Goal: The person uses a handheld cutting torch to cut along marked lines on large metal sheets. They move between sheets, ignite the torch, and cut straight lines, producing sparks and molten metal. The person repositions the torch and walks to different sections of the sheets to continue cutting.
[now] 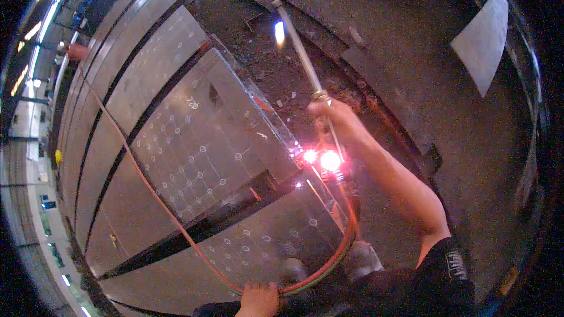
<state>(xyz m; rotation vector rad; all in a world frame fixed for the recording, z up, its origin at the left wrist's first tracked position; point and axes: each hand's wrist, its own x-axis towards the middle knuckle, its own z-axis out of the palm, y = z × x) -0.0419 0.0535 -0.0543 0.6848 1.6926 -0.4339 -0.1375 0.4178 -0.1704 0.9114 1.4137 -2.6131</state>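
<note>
My right hand [332, 116] grips a cutting torch [301, 50] by its handle, the fingers wrapped round it below a brass fitting. The torch's long metal tube points up and away to the left, and a small blue-white and orange flame [279, 34] burns below its head. Red and green hoses [351, 223] trail down from the torch and loop across the lower part of the view. At the lower edge, my left hand [260, 300] is closed over the hoses. A dazzling pinkish-white glare [331, 160] just below my right hand hides what lies there; its source I cannot tell.
Large steel plates [223, 141], chalked with circles and lines, lie to the left with dark gaps between them. A reddish hose [150, 185] crosses them. Debris [264, 64] and curved metal strips [329, 35] lie beyond. A pale metal offcut [484, 44] is at far right.
</note>
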